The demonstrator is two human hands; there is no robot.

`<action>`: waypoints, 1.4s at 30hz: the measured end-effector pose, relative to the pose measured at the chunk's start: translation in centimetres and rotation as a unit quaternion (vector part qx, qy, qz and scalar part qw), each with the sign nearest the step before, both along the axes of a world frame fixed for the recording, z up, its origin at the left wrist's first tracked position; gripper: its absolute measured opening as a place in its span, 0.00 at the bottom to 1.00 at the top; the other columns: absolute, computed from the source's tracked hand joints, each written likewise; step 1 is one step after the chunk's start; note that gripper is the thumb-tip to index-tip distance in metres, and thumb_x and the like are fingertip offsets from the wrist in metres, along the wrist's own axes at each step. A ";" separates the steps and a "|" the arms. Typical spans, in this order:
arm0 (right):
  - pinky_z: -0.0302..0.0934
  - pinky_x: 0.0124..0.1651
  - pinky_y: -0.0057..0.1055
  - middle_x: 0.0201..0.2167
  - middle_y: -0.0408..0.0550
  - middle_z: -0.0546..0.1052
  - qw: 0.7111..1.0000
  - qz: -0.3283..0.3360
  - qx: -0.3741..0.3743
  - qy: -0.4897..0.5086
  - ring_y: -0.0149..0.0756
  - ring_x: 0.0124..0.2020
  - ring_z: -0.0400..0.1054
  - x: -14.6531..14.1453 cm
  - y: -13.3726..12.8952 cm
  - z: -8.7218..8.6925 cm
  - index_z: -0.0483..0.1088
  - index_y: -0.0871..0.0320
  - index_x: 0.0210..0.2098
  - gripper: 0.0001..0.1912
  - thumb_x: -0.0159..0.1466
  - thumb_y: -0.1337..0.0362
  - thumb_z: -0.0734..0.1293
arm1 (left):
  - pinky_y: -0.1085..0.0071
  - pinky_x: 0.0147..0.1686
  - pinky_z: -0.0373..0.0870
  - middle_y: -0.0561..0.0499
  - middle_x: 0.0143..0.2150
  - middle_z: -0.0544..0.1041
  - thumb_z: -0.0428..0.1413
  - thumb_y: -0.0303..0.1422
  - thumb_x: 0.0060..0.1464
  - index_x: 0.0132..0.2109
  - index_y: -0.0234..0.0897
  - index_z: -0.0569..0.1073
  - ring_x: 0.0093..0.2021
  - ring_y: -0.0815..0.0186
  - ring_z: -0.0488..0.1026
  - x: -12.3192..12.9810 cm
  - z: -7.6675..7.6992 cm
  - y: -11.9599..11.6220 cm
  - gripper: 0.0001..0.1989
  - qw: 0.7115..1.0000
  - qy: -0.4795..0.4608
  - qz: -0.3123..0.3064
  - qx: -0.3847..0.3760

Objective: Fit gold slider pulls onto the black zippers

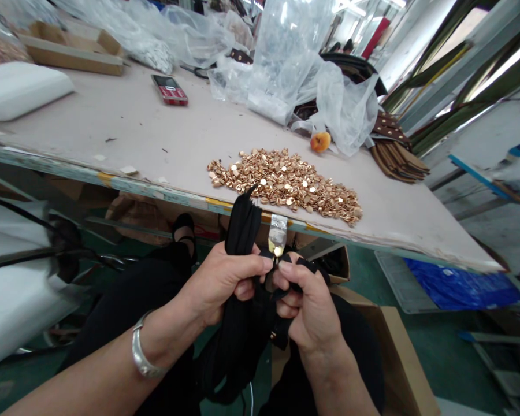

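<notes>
Thumb and fingers of my left hand [225, 277] are closed on a bundle of black zipper tape [244, 222], which stands up above the hand and hangs down between my knees. My right hand [305, 294] pinches a black tape end close beside it, the two thumbs nearly touching. Right above the thumbs, a small metal fixture [278, 231] juts down from the table's front edge, with a shiny gold piece at its lower end. Behind the edge lies a heap of small gold metal pieces [286, 179] on the table [125, 127].
Clear plastic bags [281, 63] and an orange fruit [320, 141] lie behind the heap. Further left are a red phone [170, 90], a cardboard tray [73, 51] and a white package [23, 89]. Brown stacked pieces [396, 159] sit at right. An open carton [398, 352] stands below.
</notes>
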State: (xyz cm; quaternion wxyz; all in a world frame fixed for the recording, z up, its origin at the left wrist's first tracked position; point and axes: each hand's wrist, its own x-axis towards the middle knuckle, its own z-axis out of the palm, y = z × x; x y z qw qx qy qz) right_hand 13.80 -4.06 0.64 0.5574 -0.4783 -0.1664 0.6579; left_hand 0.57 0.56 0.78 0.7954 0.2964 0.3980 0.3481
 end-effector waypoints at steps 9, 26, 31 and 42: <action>0.37 0.11 0.12 0.17 0.34 0.65 1.000 0.002 0.006 0.000 0.15 0.13 0.41 -0.1 0.2 0.2 0.59 0.59 0.23 0.22 0.47 0.60 0.78 | 0.83 0.12 0.49 0.55 0.18 0.71 0.64 0.30 0.36 0.22 0.33 0.68 0.12 0.81 0.55 0.4 0.2 0.1 0.11 1.000 0.012 0.004 0.011; 0.37 0.12 0.16 0.18 0.38 0.69 0.987 0.027 0.105 -0.118 0.18 0.12 0.45 0.9 0.9 -0.1 0.65 0.59 0.24 0.21 0.54 0.54 0.78 | 0.80 0.14 0.52 0.56 0.19 0.72 0.67 0.40 0.43 0.29 0.35 0.69 0.14 0.77 0.58 0.3 -0.3 -0.1 0.17 0.990 0.072 0.036 0.117; 0.43 0.15 0.22 0.15 0.35 0.62 0.937 0.013 0.149 -0.316 0.23 0.14 0.49 2.0 1.1 -0.1 0.69 0.57 0.29 0.18 0.59 0.50 0.74 | 0.80 0.15 0.52 0.58 0.16 0.65 0.62 0.45 0.52 0.28 0.35 0.71 0.14 0.77 0.58 -0.4 -0.3 -0.3 0.18 0.976 0.119 -0.015 0.180; 0.56 0.30 0.29 0.21 0.39 0.71 0.754 -0.046 0.234 -0.612 0.32 0.23 0.64 0.7 3.5 2.1 0.68 0.57 0.26 0.12 0.65 0.60 0.68 | 0.80 0.14 0.51 0.60 0.13 0.61 0.64 0.49 0.47 0.27 0.36 0.68 0.14 0.76 0.56 0.5 -0.6 -0.1 0.22 0.982 0.102 0.053 0.150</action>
